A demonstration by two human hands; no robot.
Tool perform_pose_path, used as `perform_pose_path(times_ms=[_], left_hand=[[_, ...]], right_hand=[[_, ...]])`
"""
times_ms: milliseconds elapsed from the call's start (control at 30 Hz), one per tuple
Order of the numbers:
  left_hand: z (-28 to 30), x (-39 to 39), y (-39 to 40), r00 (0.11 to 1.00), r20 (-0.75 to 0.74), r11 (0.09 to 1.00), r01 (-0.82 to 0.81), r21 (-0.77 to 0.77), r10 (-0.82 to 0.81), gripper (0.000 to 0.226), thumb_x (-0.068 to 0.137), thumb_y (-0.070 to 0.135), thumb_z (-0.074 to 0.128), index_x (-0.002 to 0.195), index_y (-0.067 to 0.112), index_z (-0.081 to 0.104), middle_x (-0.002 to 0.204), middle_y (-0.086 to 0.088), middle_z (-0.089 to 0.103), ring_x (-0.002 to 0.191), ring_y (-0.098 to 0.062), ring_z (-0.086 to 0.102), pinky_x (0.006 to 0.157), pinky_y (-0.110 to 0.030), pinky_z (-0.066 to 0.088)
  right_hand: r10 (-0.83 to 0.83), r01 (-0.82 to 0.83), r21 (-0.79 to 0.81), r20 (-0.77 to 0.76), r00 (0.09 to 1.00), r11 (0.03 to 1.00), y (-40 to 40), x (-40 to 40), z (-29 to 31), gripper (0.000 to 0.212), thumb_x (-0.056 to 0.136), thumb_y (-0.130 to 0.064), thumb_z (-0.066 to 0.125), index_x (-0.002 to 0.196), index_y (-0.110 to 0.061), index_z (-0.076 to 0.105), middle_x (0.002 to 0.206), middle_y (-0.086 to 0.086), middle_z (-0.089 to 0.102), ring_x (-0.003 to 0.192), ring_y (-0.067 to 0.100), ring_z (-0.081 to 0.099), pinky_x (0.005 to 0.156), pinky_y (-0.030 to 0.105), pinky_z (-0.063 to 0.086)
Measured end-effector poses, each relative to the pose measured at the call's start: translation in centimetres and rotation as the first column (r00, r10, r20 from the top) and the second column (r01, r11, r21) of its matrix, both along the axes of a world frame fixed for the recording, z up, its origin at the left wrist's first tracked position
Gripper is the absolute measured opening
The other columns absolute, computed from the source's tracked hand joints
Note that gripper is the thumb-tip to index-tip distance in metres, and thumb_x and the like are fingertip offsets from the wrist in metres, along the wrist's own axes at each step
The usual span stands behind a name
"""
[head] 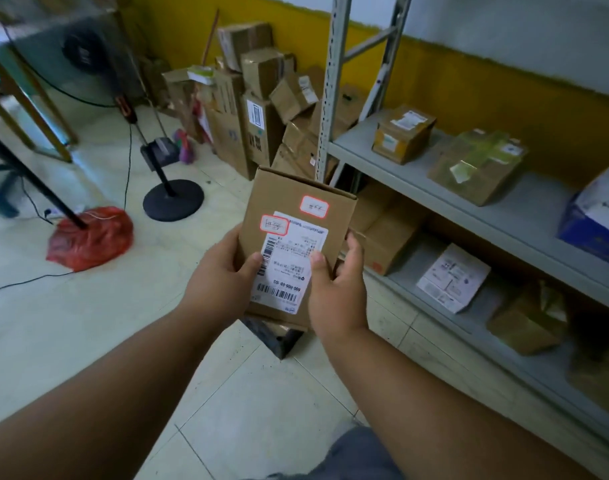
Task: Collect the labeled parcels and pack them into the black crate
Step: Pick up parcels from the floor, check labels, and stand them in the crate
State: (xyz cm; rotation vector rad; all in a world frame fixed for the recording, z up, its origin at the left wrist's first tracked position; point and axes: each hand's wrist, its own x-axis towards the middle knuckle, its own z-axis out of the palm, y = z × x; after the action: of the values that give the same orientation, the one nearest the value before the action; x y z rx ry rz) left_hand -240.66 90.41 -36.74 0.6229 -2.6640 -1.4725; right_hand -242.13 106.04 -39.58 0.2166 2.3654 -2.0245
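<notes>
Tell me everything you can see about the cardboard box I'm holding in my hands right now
The cardboard box is a plain brown carton, closed, held upright in the air over the tiled floor beside the shelf. Its facing side carries a white shipping label with barcodes, printed upside down to the viewer, plus two small red-bordered stickers with handwriting. The left hand grips its left edge, thumb on the label; the right hand grips the right edge likewise. Nothing else touches it.

Both forearms are bare, no sleeves in view; left hand and right hand wear no gloves, rings or watch; grey-blue trousers show at the bottom edge.
</notes>
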Motion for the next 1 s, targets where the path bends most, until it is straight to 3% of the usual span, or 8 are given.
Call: perform_pose_path(times_ms=[100,233,300,467,600,733,833,1000], left_hand=[[-0.6,-4.4,-1.6,1.000,-0.015,0.983,0.000,-0.183,-0.003,0.050,0.095,0.045,0.056,0.142,0.050,0.040,0.112,0.006,0.048,0.099,-0.016,0.058,0.078,-0.038,0.059],[-1.9,-10.0,-3.3,0.999,0.038,0.977,-0.010,-0.214,0.019,0.045,0.095,0.043,0.055,0.140,0.046,0.047,0.110,0.002,0.050,0.092,-0.019,0.060,0.072,-0.035,0.058],[-2.2,-12.4,-4.7,0.997,0.070,0.974,-0.001,-0.228,0.018,0.041,0.095,0.038,0.056,0.136,0.041,0.052,0.113,0.001,0.056,0.093,-0.022,0.061,0.073,-0.036,0.057],[-2.7,-16.9,-8.2,0.990,0.083,0.993,-0.109,-0.052,0.113,0.051,0.093,0.027,0.061,0.141,0.033,0.043,0.122,0.008,0.062,0.097,-0.021,0.068,0.073,-0.041,0.061],[-4.1,-20.9,-10.6,0.987,0.115,0.988,-0.125,0.087,0.115,0.056,0.093,0.021,0.059,0.142,0.035,0.037,0.119,0.010,0.061,0.097,-0.018,0.067,0.074,-0.044,0.062],[-6.2,-26.0,-12.7,0.992,0.128,0.991,0.000,0.132,-0.017,0.056,0.091,0.017,0.059,0.141,0.036,0.039,0.118,0.012,0.061,0.091,-0.007,0.065,0.067,-0.030,0.058],[-7.7,-30.3,-13.9,0.973,0.128,0.975,0.171,0.142,-0.189,0.055,0.090,0.020,0.063,0.137,0.040,0.042,0.119,0.013,0.061,0.085,0.001,0.063,0.058,-0.019,0.053],[-11.2,-36.8,-17.2,0.864,0.180,0.880,0.444,0.168,-0.470,0.062,0.079,0.030,0.060,0.137,0.042,0.044,0.129,0.006,0.059,0.101,-0.011,0.066,0.080,-0.039,0.059]], right_hand=[[0.008,-0.009,0.031,0.023,1.000,0.999,-1.5,-4.0,-0.5,0.055,0.100,-0.037,0.054,0.140,-0.053,0.020,0.111,-0.018,0.059,0.086,-0.009,0.061,0.057,0.008,0.052],[0.006,-0.007,0.019,0.071,0.997,1.000,-3.9,-9.9,-1.5,0.064,0.098,-0.042,0.056,0.145,-0.054,0.015,0.138,-0.002,0.051,0.110,0.015,0.064,0.080,0.039,0.063],[0.027,-0.030,0.027,0.080,0.996,0.999,-5.5,-13.2,-1.9,0.063,0.097,-0.042,0.057,0.146,-0.054,0.018,0.139,0.001,0.050,0.113,0.019,0.063,0.083,0.044,0.062],[0.104,-0.110,0.102,0.061,0.993,0.989,-10.1,-20.4,-1.9,0.052,0.096,-0.038,0.057,0.144,-0.044,0.037,0.131,-0.005,0.061,0.112,0.017,0.064,0.093,0.047,0.056],[0.111,-0.123,0.164,0.082,0.990,0.979,-12.3,-23.8,-2.5,0.056,0.097,-0.039,0.056,0.147,-0.046,0.030,0.133,-0.008,0.060,0.113,0.016,0.064,0.090,0.046,0.058],[0.013,-0.037,0.195,0.124,0.992,0.980,-13.3,-27.5,-3.6,0.055,0.098,-0.038,0.055,0.147,-0.043,0.031,0.136,-0.005,0.058,0.115,0.019,0.063,0.085,0.042,0.061],[-0.188,0.142,0.288,0.137,0.973,0.947,-14.0,-30.0,-4.9,0.053,0.098,-0.044,0.054,0.147,-0.039,0.035,0.137,0.000,0.051,0.112,0.019,0.062,0.083,0.036,0.060],[-0.455,0.373,0.335,0.212,0.865,0.865,-17.2,-32.8,-9.1,0.040,0.097,-0.041,0.054,0.135,-0.030,0.052,0.125,0.000,0.063,0.110,0.022,0.064,0.090,0.046,0.057]])
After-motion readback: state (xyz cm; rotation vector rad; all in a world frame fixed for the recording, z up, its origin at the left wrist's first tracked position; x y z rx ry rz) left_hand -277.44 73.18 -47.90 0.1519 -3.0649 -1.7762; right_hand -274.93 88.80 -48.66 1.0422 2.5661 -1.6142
